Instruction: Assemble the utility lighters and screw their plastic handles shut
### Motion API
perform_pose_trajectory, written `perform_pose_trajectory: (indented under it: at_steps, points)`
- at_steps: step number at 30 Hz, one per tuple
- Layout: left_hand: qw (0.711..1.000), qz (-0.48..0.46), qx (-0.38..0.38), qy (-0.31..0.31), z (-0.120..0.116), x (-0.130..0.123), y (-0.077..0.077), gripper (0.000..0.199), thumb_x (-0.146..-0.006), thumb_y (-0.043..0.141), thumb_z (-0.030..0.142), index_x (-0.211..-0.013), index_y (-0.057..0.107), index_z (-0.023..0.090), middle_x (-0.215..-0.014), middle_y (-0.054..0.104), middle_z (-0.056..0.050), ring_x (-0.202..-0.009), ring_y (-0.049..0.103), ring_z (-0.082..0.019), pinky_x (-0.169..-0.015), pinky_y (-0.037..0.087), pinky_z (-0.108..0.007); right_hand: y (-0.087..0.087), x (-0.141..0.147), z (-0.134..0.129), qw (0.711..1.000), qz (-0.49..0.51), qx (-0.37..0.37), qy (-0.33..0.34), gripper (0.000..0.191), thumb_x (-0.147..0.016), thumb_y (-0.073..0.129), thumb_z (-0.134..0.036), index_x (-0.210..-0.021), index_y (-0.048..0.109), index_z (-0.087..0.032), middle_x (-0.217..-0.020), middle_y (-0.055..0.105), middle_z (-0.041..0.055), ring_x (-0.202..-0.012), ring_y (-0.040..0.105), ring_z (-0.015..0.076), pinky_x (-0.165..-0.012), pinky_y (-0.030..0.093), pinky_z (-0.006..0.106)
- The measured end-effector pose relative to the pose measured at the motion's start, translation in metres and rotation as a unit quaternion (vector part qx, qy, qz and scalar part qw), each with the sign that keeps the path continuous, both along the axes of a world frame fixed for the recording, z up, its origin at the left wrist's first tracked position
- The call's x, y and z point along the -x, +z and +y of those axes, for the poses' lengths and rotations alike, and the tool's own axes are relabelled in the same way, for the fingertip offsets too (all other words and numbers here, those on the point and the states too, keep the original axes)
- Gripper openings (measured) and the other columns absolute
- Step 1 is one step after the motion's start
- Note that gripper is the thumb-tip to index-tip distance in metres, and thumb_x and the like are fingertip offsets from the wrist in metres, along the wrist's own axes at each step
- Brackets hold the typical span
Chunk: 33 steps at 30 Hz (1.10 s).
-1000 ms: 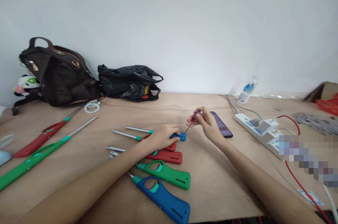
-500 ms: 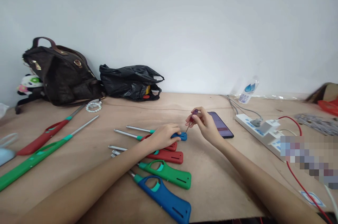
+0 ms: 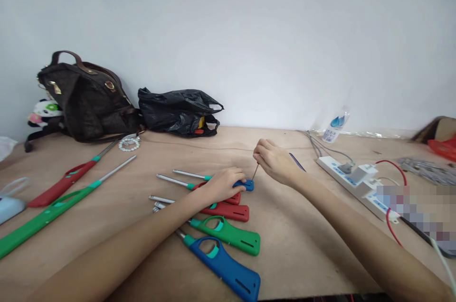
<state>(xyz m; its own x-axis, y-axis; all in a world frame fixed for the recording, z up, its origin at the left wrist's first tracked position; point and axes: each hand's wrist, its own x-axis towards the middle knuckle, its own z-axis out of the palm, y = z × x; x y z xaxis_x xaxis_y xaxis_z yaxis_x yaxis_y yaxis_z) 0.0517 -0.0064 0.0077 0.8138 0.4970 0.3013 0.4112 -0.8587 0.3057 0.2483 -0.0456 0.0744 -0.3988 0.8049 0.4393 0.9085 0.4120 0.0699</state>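
My left hand (image 3: 225, 182) is closed on a blue gas lighter (image 3: 248, 185) and presses it against the table, covering most of its body. Between the fingers of my right hand (image 3: 273, 158) is a small screwdriver (image 3: 255, 171). Its handle is hidden behind the fingers, and its thin shaft points down to the butt end of the blue lighter. Partly beneath my left hand and forearm are a red lighter (image 3: 234, 199) and another red lighter (image 3: 233, 212). Closer to me lie a green lighter (image 3: 235, 238) and a larger-looking blue lighter (image 3: 228, 266).
A long red lighter (image 3: 60, 185) and a long green lighter (image 3: 46, 216) lie at left, near a bead bracelet (image 3: 128, 143). Behind stand a dark backpack (image 3: 89, 102) and a black plastic bag (image 3: 171, 111). My right wrist mostly covers a phone (image 3: 298, 162). A power strip (image 3: 342, 176) with cords lies right.
My right hand has turned over and now hides the screwdriver's handle, with its wrist over the phone. The left hand still holds the blue lighter. The view has shifted slightly.
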Motion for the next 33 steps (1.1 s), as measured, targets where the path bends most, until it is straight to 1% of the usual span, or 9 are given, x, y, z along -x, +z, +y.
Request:
perform_pose_trajectory:
  at_steps: [3,9,14,17,19,25,28,30,33]
  points:
    - [1.0,-0.004,-0.001,0.0,0.001,0.0,-0.002,0.005,-0.084,0.064,0.02,-0.087,0.064,0.017,-0.089,0.064,-0.003,-0.085,0.06,-0.019,-0.074,0.046,-0.028,0.008,0.001,0.0,0.998,-0.023,0.046,0.036,0.016,-0.091,0.044,-0.009,-0.089,0.059,-0.016,-0.095,0.063,0.0084,-0.079,0.06,0.0166,-0.066,0.041,0.025]
    - [1.0,0.0,-0.006,-0.003,0.002,0.0,-0.003,0.006,-0.084,0.064,0.02,-0.089,0.064,0.016,-0.095,0.064,-0.004,-0.089,0.061,-0.021,-0.077,0.046,-0.029,0.014,0.003,-0.001,0.993,-0.078,0.078,-0.033,0.012,-0.094,0.049,-0.025,-0.094,0.055,-0.014,-0.081,0.067,0.0096,-0.068,0.061,0.0206,-0.054,0.033,0.027]
    - [1.0,-0.006,0.004,-0.004,0.001,0.0,-0.002,0.006,-0.084,0.063,0.02,-0.089,0.064,0.017,-0.094,0.064,-0.004,-0.089,0.061,-0.02,-0.078,0.046,-0.029,0.021,0.001,-0.005,0.989,-0.008,0.13,0.065,0.023,-0.085,0.043,-0.003,-0.099,0.052,-0.018,-0.092,0.066,0.006,-0.073,0.061,0.0146,-0.059,0.037,0.023]
    - [1.0,-0.01,0.004,-0.009,0.0,0.0,-0.001,0.006,-0.083,0.062,0.018,-0.089,0.064,0.017,-0.1,0.065,-0.004,-0.094,0.061,-0.021,-0.08,0.046,-0.03,0.021,0.007,-0.004,0.993,-0.042,0.105,0.022,0.005,-0.089,0.052,-0.016,-0.094,0.052,-0.017,-0.079,0.066,0.0058,-0.065,0.06,0.0169,-0.053,0.032,0.024]
    - [1.0,-0.012,0.003,-0.008,0.0,0.0,-0.001,0.004,-0.082,0.064,0.018,-0.087,0.063,0.018,-0.102,0.065,-0.004,-0.096,0.061,-0.022,-0.081,0.046,-0.031,0.021,0.011,-0.003,0.994,-0.076,0.083,-0.004,0.011,-0.092,0.053,-0.027,-0.089,0.053,-0.016,-0.077,0.066,0.0079,-0.064,0.06,0.0191,-0.053,0.031,0.026]
    - [1.0,0.0,0.0,-0.011,0.001,-0.001,-0.001,0.004,-0.084,0.063,0.019,-0.088,0.064,0.017,-0.098,0.065,-0.004,-0.093,0.061,-0.022,-0.079,0.047,-0.03,0.025,0.011,-0.001,0.984,-0.049,0.139,0.097,0.016,-0.086,0.048,-0.006,-0.094,0.055,-0.017,-0.099,0.065,0.0066,-0.078,0.061,0.0147,-0.063,0.039,0.023]
    - [1.0,0.005,-0.005,-0.008,0.0,-0.001,0.0,0.005,-0.084,0.063,0.02,-0.088,0.064,0.017,-0.1,0.065,-0.005,-0.094,0.061,-0.022,-0.079,0.047,-0.03,0.027,0.015,-0.001,0.988,-0.075,0.132,0.018,0.006,-0.09,0.051,-0.016,-0.092,0.057,-0.015,-0.089,0.067,0.0085,-0.072,0.062,0.0177,-0.057,0.036,0.025]
    - [1.0,0.001,-0.009,-0.01,0.0,-0.001,0.0,0.004,-0.083,0.064,0.019,-0.087,0.064,0.017,-0.099,0.065,-0.005,-0.095,0.061,-0.023,-0.081,0.046,-0.031,0.027,0.018,-0.002,0.989,-0.101,0.109,-0.026,0.015,-0.093,0.051,-0.025,-0.092,0.058,-0.013,-0.087,0.067,0.0115,-0.072,0.063,0.0211,-0.057,0.036,0.027]
    - [1.0,-0.009,-0.005,-0.015,0.0,-0.001,0.0,0.004,-0.082,0.065,0.019,-0.086,0.064,0.017,-0.097,0.065,-0.004,-0.094,0.061,-0.023,-0.081,0.047,-0.031,0.029,0.018,-0.005,0.989,-0.093,0.108,0.033,0.011,-0.093,0.049,-0.017,-0.095,0.059,-0.013,-0.099,0.067,0.0111,-0.081,0.064,0.0196,-0.064,0.04,0.026]
